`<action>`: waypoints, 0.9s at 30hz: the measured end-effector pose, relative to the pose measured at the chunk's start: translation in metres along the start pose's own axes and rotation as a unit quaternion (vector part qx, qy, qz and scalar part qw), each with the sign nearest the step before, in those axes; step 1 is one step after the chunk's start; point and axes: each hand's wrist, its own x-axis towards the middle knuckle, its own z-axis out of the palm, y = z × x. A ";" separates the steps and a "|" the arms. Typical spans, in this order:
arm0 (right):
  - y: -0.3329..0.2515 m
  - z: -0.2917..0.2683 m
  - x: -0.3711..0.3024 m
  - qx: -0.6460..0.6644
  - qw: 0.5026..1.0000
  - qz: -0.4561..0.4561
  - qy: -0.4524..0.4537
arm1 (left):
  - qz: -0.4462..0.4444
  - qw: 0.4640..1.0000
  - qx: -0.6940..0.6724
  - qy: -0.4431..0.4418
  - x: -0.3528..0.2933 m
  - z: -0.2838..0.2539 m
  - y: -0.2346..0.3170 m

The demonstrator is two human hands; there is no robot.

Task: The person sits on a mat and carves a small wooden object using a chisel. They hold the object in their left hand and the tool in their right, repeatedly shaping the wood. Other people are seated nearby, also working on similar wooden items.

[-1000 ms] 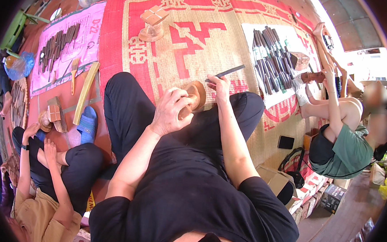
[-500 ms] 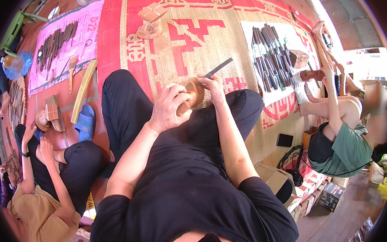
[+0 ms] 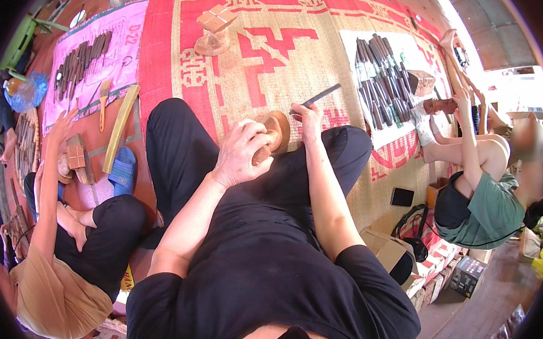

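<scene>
A brown carved wooden piece with a round flared end (image 3: 279, 131) is held over my lap. My left hand (image 3: 243, 150) is closed round its near end. In my right hand (image 3: 308, 121) is a dark-handled carving chisel (image 3: 323, 94), its handle pointing up and to the right. That hand is just right of the piece, with a small gap between them. The chisel's working end is mostly hidden by my fingers.
A similar wooden carving (image 3: 212, 44) stands on the patterned mat (image 3: 328, 61). Dark-handled tools (image 3: 379, 83) cover a white sheet; more tools (image 3: 79, 64) lie on a pink one. Co-workers sit left (image 3: 59, 287) and right (image 3: 484, 204). A phone (image 3: 401, 197) lies at right.
My right hand has drawn the chisel right, away from the wooden piece. My left hand keeps its hold. The left co-worker's arm has stretched forward toward the pink sheet.
</scene>
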 end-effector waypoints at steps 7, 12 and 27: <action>0.003 0.010 -0.006 0.024 0.993 0.037 -0.110 | -0.005 1.000 0.008 -0.001 0.001 -0.001 -0.001; 0.002 0.003 0.007 -0.032 0.999 0.005 -0.012 | 0.017 1.000 0.004 -0.012 0.000 0.001 -0.001; -0.007 0.006 0.001 0.015 0.997 0.021 -0.066 | 0.021 1.000 0.008 -0.008 -0.004 0.003 -0.002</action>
